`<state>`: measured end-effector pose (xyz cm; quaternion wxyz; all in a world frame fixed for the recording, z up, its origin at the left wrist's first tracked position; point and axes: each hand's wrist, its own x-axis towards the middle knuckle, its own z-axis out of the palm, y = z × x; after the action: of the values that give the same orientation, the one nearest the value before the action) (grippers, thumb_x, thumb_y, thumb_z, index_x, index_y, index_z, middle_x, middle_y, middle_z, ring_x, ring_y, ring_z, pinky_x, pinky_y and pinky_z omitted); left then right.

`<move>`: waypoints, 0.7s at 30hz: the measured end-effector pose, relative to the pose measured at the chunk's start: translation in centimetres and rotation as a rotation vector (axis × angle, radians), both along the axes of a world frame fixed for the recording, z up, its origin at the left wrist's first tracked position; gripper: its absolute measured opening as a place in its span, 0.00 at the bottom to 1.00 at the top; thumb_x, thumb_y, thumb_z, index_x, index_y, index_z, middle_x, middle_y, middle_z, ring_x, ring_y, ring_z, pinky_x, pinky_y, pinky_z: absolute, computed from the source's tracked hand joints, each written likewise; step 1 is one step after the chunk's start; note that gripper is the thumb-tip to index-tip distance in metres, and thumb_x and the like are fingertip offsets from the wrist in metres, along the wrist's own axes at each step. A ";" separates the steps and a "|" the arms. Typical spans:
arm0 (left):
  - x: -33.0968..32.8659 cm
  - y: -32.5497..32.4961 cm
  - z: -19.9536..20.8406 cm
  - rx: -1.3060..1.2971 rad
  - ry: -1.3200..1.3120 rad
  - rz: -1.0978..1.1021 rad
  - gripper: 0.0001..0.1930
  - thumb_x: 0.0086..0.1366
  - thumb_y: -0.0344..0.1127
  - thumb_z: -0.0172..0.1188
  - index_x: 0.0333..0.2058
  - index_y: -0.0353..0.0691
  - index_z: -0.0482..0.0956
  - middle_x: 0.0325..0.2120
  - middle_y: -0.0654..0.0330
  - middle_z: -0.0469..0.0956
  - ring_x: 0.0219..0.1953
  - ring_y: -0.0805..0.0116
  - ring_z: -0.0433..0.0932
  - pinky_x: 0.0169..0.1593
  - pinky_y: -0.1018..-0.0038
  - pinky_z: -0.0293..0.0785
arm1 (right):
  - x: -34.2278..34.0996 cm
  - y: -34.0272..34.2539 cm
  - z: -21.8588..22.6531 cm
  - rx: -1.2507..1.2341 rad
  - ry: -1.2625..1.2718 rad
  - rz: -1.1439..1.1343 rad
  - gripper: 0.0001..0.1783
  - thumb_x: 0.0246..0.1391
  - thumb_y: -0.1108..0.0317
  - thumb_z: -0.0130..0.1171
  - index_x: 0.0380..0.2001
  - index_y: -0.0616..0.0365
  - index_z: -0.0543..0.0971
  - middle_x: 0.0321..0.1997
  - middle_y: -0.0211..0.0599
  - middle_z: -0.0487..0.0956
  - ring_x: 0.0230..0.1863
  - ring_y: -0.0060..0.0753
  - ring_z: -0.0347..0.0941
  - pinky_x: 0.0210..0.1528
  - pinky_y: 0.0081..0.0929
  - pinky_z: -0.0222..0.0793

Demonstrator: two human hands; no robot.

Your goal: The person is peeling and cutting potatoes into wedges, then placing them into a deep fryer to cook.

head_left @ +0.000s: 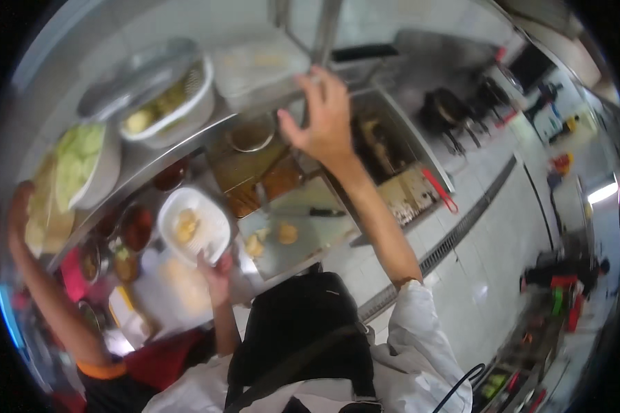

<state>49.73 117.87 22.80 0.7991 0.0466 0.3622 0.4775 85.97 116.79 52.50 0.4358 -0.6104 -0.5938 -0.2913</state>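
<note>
At the far left a co-worker's arm (45,289) in an orange-edged sleeve reaches up to a plate of pale green slices (76,162) on the shelf; that arm is not mine. My left hand (215,272) comes up from below and pinches the near rim of a white plate (193,224) with yellowish food pieces on it, held over the desk (289,237) among small bowls of sauce. To do this well I should keep that plate level, thumb on top of the rim and fingers under it, so the pieces do not slide toward the low edge. The grip there is clenched on the rim, wrist bent back, forearm short and steep. My right arm stretches far forward and up, elbow nearly straight, white sleeve pushed back to the elbow. The right hand (322,117) is spread, fingers loose, released, at the edge of a clear container (258,65) on the shelf; blur hides whether the fingertips touch it. I should steady the reach before closing on anything.
</note>
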 end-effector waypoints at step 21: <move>14.1 6.1 20.6 0.441 -0.028 -0.271 0.27 0.66 0.46 0.54 0.60 0.42 0.62 0.55 0.45 0.63 0.61 0.44 0.63 0.61 0.54 0.64 | 0.2 12.6 -1.3 -0.262 1.056 0.094 0.42 0.58 0.44 0.48 0.66 0.63 0.54 0.73 0.49 0.47 0.72 0.50 0.45 0.69 0.38 0.45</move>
<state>63.80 123.95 43.37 0.8314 0.2611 0.2287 0.4339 86.14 129.36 51.17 0.6076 -0.6956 -0.3523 0.1512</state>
